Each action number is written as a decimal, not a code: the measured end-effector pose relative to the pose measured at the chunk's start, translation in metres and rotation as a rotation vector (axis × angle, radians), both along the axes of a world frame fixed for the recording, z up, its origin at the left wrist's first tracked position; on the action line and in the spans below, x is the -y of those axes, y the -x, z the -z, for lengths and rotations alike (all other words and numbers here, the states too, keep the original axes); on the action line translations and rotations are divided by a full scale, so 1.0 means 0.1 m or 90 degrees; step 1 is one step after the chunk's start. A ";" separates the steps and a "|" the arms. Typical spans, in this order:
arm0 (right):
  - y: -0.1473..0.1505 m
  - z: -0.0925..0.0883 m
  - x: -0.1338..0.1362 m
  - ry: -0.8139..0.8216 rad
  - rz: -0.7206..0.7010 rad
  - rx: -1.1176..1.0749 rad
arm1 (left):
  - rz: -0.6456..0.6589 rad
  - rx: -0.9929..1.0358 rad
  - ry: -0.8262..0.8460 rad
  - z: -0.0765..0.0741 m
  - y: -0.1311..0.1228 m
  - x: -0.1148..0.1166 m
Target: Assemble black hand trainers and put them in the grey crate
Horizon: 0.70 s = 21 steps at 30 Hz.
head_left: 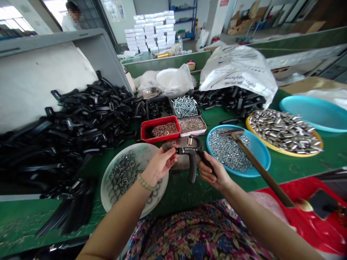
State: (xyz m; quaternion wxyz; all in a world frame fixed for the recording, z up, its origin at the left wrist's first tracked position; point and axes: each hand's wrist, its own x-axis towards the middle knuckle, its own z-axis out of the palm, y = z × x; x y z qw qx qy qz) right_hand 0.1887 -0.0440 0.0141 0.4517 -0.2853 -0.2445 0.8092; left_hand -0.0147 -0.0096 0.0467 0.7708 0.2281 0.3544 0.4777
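Both my hands hold a black hand grip strengthener (pixel 192 162) with a metal spring at its top, above the green table. My left hand (pixel 159 162) pinches the knob end of its adjuster on the left. Around one of the black handles on the right, my right hand (pixel 214 171) has its fingers wrapped. Beneath and beyond the strengthener lies a dark metal plate (pixel 177 164), partly hidden. Under my left forearm sits a white round tray (pixel 104 180) of metal rings. To the right is a blue tray (pixel 264 169) of small metal parts, with a hammer (pixel 260 164) across it.
Black handles (pixel 92 112) are heaped at the left. Ahead stand a red box (pixel 145 137) of small copper-coloured parts and a black bin of screws (pixel 185 106). A yellow tray (pixel 311 153) holds metal cylinders. A person (pixel 72 18) is in the background.
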 end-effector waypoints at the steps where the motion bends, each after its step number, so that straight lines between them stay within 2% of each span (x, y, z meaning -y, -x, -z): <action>1: 0.01 0.02 0.00 0.016 -0.007 -0.015 | 0.018 0.029 0.007 0.00 -0.02 0.01; 5: 0.01 0.07 -0.01 0.053 -0.039 -0.030 | 0.066 0.082 0.009 0.02 -0.06 0.02; 8: -0.01 -0.03 -0.03 0.036 -0.027 0.040 | 0.083 0.048 0.021 0.07 -0.06 0.00; 11: -0.06 -0.32 -0.04 -0.066 -0.012 0.290 | 0.066 -0.116 0.017 0.10 0.03 -0.04; 13: -0.09 -0.56 -0.04 -0.228 0.007 0.561 | 0.023 -0.271 -0.050 0.08 0.15 -0.03; 15: -0.11 -0.73 -0.02 -0.406 0.054 0.809 | -0.011 -0.384 -0.129 0.06 0.25 0.04; 17: -0.07 -0.76 0.00 -0.506 0.058 0.979 | 0.033 -0.422 -0.138 0.08 0.26 0.18; 18: -0.03 -0.73 0.01 -0.519 0.019 1.030 | 0.075 -0.424 -0.123 0.12 0.22 0.26; 20: 0.08 -0.63 0.05 -0.518 -0.076 1.053 | 0.137 -0.414 -0.099 0.19 0.05 0.41; 21: 0.16 -0.59 0.06 -0.520 -0.095 1.024 | 0.126 -0.413 -0.104 0.22 -0.06 0.46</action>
